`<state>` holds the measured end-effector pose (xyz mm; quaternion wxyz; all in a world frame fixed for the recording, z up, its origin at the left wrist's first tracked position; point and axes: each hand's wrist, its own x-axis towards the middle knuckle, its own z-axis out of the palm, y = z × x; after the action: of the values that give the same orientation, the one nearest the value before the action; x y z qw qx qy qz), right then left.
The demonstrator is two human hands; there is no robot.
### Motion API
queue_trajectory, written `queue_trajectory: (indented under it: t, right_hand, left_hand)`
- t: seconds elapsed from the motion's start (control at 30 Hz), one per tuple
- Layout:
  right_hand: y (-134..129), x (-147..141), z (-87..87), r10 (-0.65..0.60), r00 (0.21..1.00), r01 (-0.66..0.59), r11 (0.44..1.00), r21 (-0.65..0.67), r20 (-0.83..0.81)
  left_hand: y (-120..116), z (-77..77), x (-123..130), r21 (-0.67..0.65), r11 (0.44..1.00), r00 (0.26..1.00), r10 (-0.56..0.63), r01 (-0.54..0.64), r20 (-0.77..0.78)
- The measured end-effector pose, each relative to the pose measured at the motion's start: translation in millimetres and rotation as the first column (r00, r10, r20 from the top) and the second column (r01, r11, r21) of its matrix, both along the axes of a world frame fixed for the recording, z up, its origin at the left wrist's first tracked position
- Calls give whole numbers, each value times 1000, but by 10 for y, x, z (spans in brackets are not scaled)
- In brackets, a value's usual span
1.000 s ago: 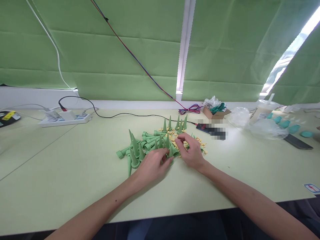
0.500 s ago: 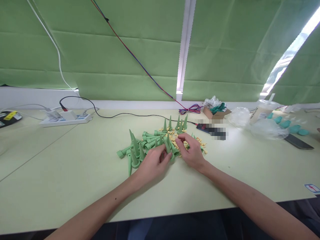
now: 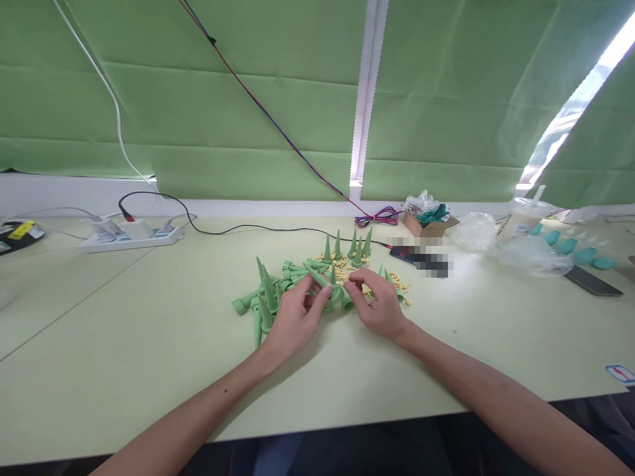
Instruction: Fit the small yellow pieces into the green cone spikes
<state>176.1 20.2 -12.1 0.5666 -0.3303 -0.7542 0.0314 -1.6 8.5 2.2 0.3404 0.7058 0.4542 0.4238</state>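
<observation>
Between thumb and fingers, my left hand (image 3: 299, 311) grips a green plastic cone (image 3: 320, 277), tilted so its tip points up and left and its wide end faces right. Close to that wide end, my right hand (image 3: 379, 305) has its thumb and index finger pinched; what sits between them is too small to make out. Several green cones (image 3: 268, 291) stand or lie in a heap around my left hand. Small yellow plastic pieces (image 3: 339, 272) are scattered behind and beside my right hand. More upright cones (image 3: 366, 243) stand behind them.
A phone (image 3: 419, 259) with a cable lies behind the right hand. A small cardboard box (image 3: 430, 228), plastic bags (image 3: 533, 256) and a drink cup (image 3: 520, 219) stand at the back right. A power strip (image 3: 131, 239) lies at the back left.
My left hand has tipped the cone from upright to slanting, its wide end now toward my right hand. The right hand has moved slightly left and down, closer to it.
</observation>
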Motion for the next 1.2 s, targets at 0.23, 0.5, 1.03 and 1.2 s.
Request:
queue_trajectory:
  t: [0.23,0.5,1.03,1.2]
  right_hand:
    - [-13,-1,-2,13,1000,-13,1000,2,17]
    - [-19,-4,-10,47,998,-48,999,14,40]
    - [-14,4,-20,49,997,-49,999,-4,66]
    - [-13,5,-32,55,996,-54,998,-27,68]
  left_hand:
    - [9,-11,1,35,999,999,26,-27,19]
    - [-1,3,8,89,995,999,41,-40,-9]
    - [-12,-15,-13,220,975,988,63,-31,-140]
    - [-12,-33,-25,260,965,981,79,-30,-179]
